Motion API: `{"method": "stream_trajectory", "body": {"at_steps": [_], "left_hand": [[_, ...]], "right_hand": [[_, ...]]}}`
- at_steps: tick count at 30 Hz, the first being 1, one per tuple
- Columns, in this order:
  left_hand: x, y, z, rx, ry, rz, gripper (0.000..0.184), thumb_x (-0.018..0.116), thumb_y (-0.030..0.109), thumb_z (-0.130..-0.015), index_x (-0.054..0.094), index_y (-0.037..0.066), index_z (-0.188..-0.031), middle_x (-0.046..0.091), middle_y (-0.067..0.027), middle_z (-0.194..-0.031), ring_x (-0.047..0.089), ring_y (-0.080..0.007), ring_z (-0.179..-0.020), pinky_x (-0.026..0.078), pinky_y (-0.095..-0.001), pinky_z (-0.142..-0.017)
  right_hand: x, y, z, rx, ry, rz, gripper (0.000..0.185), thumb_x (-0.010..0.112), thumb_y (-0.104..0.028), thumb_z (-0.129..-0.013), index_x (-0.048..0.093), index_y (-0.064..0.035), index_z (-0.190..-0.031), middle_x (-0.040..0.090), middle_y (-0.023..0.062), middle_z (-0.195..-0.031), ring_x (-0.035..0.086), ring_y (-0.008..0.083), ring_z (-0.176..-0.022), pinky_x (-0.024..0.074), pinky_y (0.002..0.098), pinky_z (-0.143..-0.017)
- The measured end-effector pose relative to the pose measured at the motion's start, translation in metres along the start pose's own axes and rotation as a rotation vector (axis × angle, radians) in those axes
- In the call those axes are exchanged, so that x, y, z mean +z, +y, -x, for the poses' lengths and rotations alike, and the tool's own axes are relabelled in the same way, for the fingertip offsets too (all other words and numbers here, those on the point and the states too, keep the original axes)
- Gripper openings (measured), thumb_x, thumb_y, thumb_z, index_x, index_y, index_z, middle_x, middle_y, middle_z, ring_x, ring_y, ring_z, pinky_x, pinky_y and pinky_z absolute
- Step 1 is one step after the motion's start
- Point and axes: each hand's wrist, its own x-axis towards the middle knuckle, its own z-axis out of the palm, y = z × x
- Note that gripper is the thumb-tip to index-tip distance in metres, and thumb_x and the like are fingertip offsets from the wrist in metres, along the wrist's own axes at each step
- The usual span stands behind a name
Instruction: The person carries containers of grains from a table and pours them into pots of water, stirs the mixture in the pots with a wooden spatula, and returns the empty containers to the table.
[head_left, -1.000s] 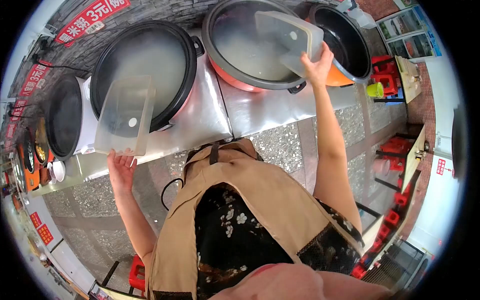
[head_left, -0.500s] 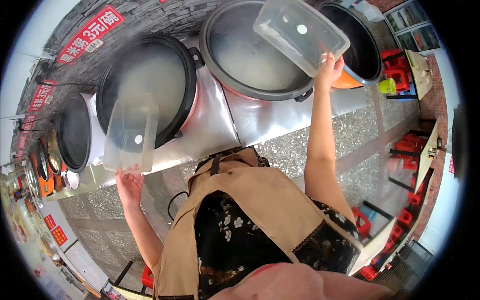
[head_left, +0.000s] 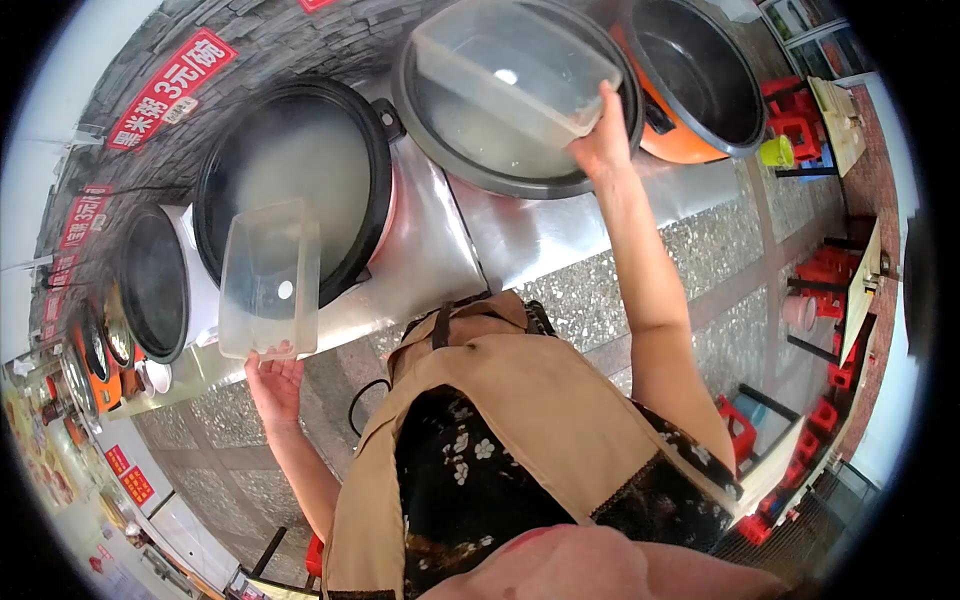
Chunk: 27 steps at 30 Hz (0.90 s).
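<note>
My left hand (head_left: 274,385) is closed on the near end of a clear rectangular plastic container (head_left: 250,285). This container is tilted over the near rim of a big black-rimmed cooker (head_left: 384,215) with cloudy, whitish liquid in it. My right hand (head_left: 604,140) grips the corner of a second, larger clear plastic container (head_left: 475,55). That one hangs above the neighbouring cooker (head_left: 570,187), which also has pale, cloudy liquid. A round white spot shows on each container. I cannot tell whether either container touches a cooker.
An orange cooker (head_left: 690,140) with a dark inside stands at the right. Another cooker (head_left: 155,285) and smaller pots line the left end of the metal counter (head_left: 430,225). Red stools (head_left: 795,135) and tables (head_left: 840,125) stand farther right. A grey brick wall (head_left: 270,50) is behind.
My right hand has carried its container left, farther over the middle cooker, so the orange cooker shows more fully. The left container stays over its cooker with only a slight shift.
</note>
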Motion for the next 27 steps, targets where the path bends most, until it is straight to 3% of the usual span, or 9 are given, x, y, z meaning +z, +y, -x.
{"method": "stream_trajectory", "body": {"at_steps": [5, 6, 9, 11, 13, 18, 20, 25, 27], "left_hand": [[0.007, -0.004, -0.001, -0.024, 0.0, -0.025, 0.063, 0.061, 0.05, -0.078, 0.045, -0.001, -0.112, 0.057, -0.0098, -0.107, 0.055, -0.0227, -0.097, 0.045, -0.0358, -0.086], [0.006, -0.004, -0.002, -0.022, -0.002, -0.011, 0.066, 0.061, 0.049, -0.078, 0.042, -0.001, -0.116, 0.054, -0.0125, -0.112, 0.054, -0.0232, -0.101, 0.044, -0.0357, -0.087], [0.007, -0.006, -0.005, -0.018, -0.001, 0.008, 0.069, 0.062, 0.048, -0.079, 0.039, -0.001, -0.121, 0.051, -0.0152, -0.117, 0.052, -0.0236, -0.105, 0.043, -0.0356, -0.088], [0.007, -0.006, -0.007, -0.017, 0.002, 0.014, 0.068, 0.061, 0.048, -0.079, 0.039, -0.001, -0.12, 0.051, -0.0151, -0.117, 0.053, -0.0236, -0.105, 0.043, -0.0355, -0.088], [0.007, -0.007, -0.01, -0.012, -0.024, 0.032, 0.068, 0.061, 0.048, -0.08, 0.039, -0.002, -0.12, 0.052, -0.0154, -0.116, 0.053, -0.0235, -0.105, 0.044, -0.0351, -0.088], [0.012, -0.011, -0.019, 0.004, -0.061, 0.033, 0.069, 0.06, 0.048, -0.08, 0.04, -0.005, -0.12, 0.05, -0.0167, -0.118, 0.052, -0.0243, -0.105, 0.043, -0.0341, -0.089], [0.018, -0.012, -0.021, 0.008, -0.068, 0.025, 0.069, 0.06, 0.048, -0.08, 0.04, -0.005, -0.12, 0.05, -0.0169, -0.118, 0.052, -0.0244, -0.105, 0.043, -0.0338, -0.089], [0.025, -0.014, -0.028, 0.013, -0.057, 0.021, 0.074, 0.06, 0.049, -0.08, 0.037, -0.007, -0.122, 0.049, -0.0169, -0.119, 0.05, -0.0257, -0.107, 0.04, -0.0353, -0.093], [0.026, -0.015, -0.03, 0.014, -0.06, 0.025, 0.074, 0.06, 0.049, -0.08, 0.037, -0.007, -0.123, 0.048, -0.017, -0.119, 0.05, -0.0259, -0.107, 0.04, -0.0358, -0.093]], "right_hand": [[-0.046, -0.018, 0.045, 0.454, -0.475, -0.08, 0.064, 0.046, -0.052, -0.085, 0.038, -0.0122, -0.135, 0.041, 0.0094, -0.136, 0.04, 0.0284, -0.123, 0.0314, 0.0456, -0.102], [-0.036, -0.023, 0.049, 0.459, -0.355, 0.013, 0.063, 0.039, -0.051, -0.086, 0.038, -0.0106, -0.134, 0.039, 0.0126, -0.138, 0.037, 0.0289, -0.126, 0.034, 0.0465, -0.1], [-0.013, -0.015, 0.023, 0.546, -0.145, 0.286, 0.067, 0.039, -0.052, -0.085, 0.036, -0.0094, -0.136, 0.038, 0.015, -0.138, 0.038, 0.0294, -0.126, 0.035, 0.0471, -0.099], [-0.028, -0.021, 0.024, 0.513, -0.236, 0.258, 0.072, 0.04, -0.056, -0.083, 0.035, -0.0056, -0.135, 0.042, 0.0176, -0.133, 0.043, 0.0303, -0.121, 0.0369, 0.0461, -0.097], [-0.022, -0.045, 0.035, 0.337, -0.285, 0.449, 0.071, 0.046, -0.056, -0.082, 0.035, -0.0101, -0.136, 0.041, 0.0174, -0.133, 0.042, 0.0306, -0.119, 0.0336, 0.0486, -0.098], [-0.039, -0.074, -0.009, -0.035, 0.051, 0.884, 0.069, 0.056, -0.052, -0.078, 0.045, -0.0057, -0.128, 0.052, 0.0165, -0.12, 0.051, 0.0264, -0.108, 0.0406, 0.0405, -0.09], [-0.049, -0.075, -0.024, -0.45, 0.143, 1.062, 0.085, 0.065, -0.054, -0.07, 0.043, 0.0057, -0.126, 0.048, 0.0225, -0.123, 0.049, 0.0321, -0.112, 0.0389, 0.0409, -0.095], [-0.029, -0.085, -0.013, -0.987, 0.115, 1.363, 0.087, 0.07, -0.047, -0.069, 0.037, 0.0077, -0.128, 0.045, 0.0248, -0.12, 0.045, 0.0351, -0.113, 0.0371, 0.0393, -0.096], [-0.023, -0.086, 0.0, -1.277, -0.087, 1.496, 0.088, 0.074, -0.04, -0.066, 0.035, 0.0056, -0.129, 0.047, 0.0234, -0.116, 0.045, 0.0351, -0.109, 0.0386, 0.0398, -0.094]]}}
